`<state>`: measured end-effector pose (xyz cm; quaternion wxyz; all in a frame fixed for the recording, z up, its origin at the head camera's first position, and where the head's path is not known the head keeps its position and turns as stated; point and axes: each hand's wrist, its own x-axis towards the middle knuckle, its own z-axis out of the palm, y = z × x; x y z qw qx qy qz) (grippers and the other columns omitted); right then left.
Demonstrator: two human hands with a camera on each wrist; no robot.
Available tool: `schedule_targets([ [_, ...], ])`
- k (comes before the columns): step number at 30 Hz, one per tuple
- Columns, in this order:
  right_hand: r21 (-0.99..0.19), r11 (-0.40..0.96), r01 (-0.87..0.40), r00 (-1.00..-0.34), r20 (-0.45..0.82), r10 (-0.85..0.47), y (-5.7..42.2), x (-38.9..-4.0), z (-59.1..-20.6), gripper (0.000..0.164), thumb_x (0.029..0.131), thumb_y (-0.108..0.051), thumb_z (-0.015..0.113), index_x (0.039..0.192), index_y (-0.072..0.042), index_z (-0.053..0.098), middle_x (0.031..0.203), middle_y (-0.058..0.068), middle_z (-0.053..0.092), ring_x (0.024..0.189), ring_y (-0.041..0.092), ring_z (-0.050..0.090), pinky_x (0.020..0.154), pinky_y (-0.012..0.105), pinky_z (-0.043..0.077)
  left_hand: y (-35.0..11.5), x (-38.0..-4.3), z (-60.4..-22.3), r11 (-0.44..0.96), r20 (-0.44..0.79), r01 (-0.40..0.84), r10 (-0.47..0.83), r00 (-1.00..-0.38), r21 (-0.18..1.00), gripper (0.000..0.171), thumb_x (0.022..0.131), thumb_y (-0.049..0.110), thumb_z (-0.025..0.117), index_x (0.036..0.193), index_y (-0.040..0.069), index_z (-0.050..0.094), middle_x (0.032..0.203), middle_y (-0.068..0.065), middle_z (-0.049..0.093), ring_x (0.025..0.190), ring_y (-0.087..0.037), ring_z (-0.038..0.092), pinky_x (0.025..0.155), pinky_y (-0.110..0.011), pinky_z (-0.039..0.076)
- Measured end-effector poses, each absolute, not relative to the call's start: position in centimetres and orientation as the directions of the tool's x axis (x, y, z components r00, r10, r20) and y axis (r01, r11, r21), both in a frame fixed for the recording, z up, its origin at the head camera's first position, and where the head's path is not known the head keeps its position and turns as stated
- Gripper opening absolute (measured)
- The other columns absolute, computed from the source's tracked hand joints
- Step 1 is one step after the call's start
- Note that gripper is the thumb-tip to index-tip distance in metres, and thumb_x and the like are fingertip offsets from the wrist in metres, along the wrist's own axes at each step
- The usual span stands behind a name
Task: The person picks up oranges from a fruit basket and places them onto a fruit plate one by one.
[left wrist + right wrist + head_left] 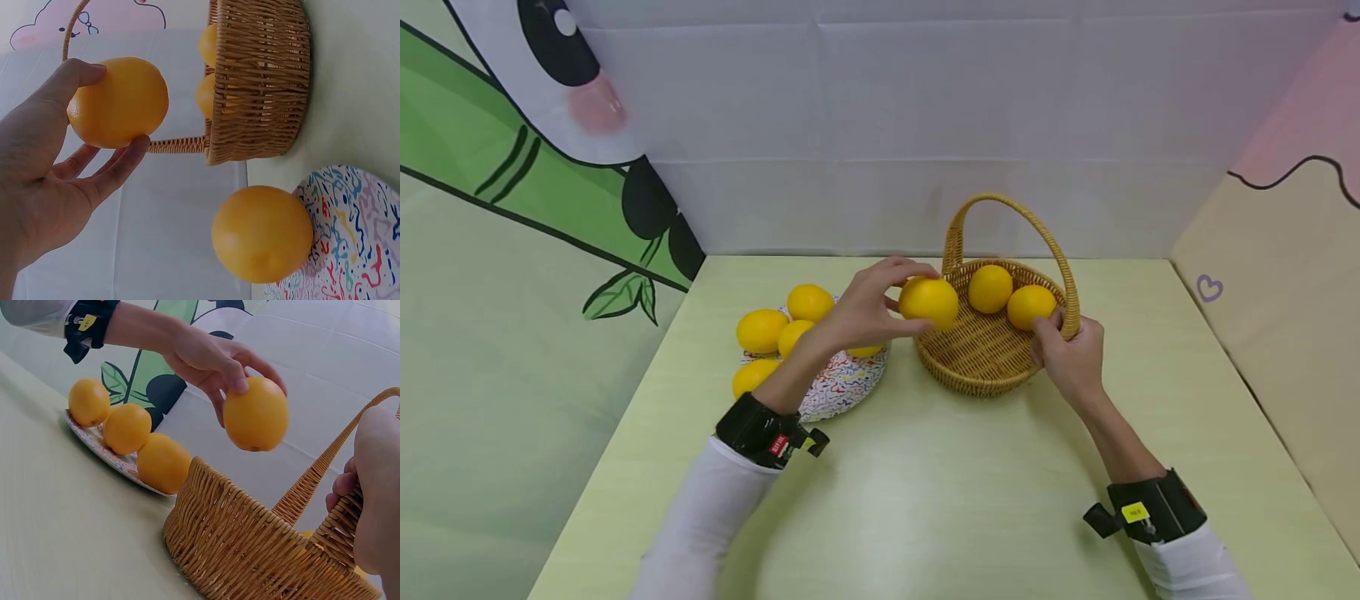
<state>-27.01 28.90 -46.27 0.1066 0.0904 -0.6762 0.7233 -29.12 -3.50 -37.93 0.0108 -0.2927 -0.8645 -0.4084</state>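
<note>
My left hand (874, 307) grips an orange (929, 302) between thumb and fingers, above the left rim of the wicker basket (977, 367). In the left wrist view the held orange (122, 103) is off the table, apart from the basket. My right hand (1072, 354) holds the basket's handle low on its right side, as the right wrist view also shows, with fingers curled round the handle (340, 519). Two oranges (990, 288) lie inside the basket toward the back. Left of it, a patterned plate (850, 385) bears several more oranges (762, 331), partly hidden behind my left forearm.
The pale table (940, 500) stretches toward me in front of the plate and basket. Behind stands a light backdrop (880, 125), with printed cartoon panels on the left and right sides. The basket's arched handle (1000, 200) rises above its rim.
</note>
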Motion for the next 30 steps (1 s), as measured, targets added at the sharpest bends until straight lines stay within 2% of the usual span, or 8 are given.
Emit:
schedule_targets([
  [11, -0.955, -0.07, -0.288, -0.958, 0.287, 0.025, 29.2, -28.1, -46.5, 0.044, 0.108, -0.002, 0.059, 0.067, 0.005, 0.045, 0.051, 0.003, 0.05, 0.043, 0.022, 0.045, 0.042, 0.029, 0.044, -8.0, -28.1, -38.0, 0.546, 0.235, 0.46, 0.433, -0.87, 0.7, 0.064, 0.092, 0.017, 0.094, 0.15, 0.016, 0.069, 0.153, -0.009, 0.066, 0.133, -0.036, 0.072, 0.096, -0.046, 0.071],
  [21, -0.954, -0.096, -0.286, -0.958, 0.285, 0.022, 29.4, -28.6, -46.8, 0.045, 0.108, -0.002, 0.059, 0.067, 0.005, 0.044, 0.051, 0.003, 0.048, 0.042, 0.02, 0.044, 0.042, 0.029, 0.044, -9.7, -27.6, -38.2, 0.575, 0.205, 0.425, 0.409, -0.889, 0.699, 0.061, 0.093, 0.015, 0.093, 0.15, 0.016, 0.07, 0.154, -0.011, 0.066, 0.129, -0.038, 0.071, 0.095, -0.053, 0.071],
  [30, -0.955, -0.082, -0.284, -0.959, 0.283, 0.023, 29.3, -28.6, -46.8, 0.043, 0.109, -0.002, 0.059, 0.068, 0.006, 0.045, 0.052, 0.003, 0.05, 0.043, 0.02, 0.045, 0.042, 0.029, 0.045, -10.4, -27.4, -38.5, 0.598, 0.161, 0.414, 0.43, -0.888, 0.686, 0.06, 0.091, 0.014, 0.093, 0.148, 0.016, 0.072, 0.15, -0.01, 0.069, 0.124, -0.036, 0.071, 0.092, -0.049, 0.071],
])
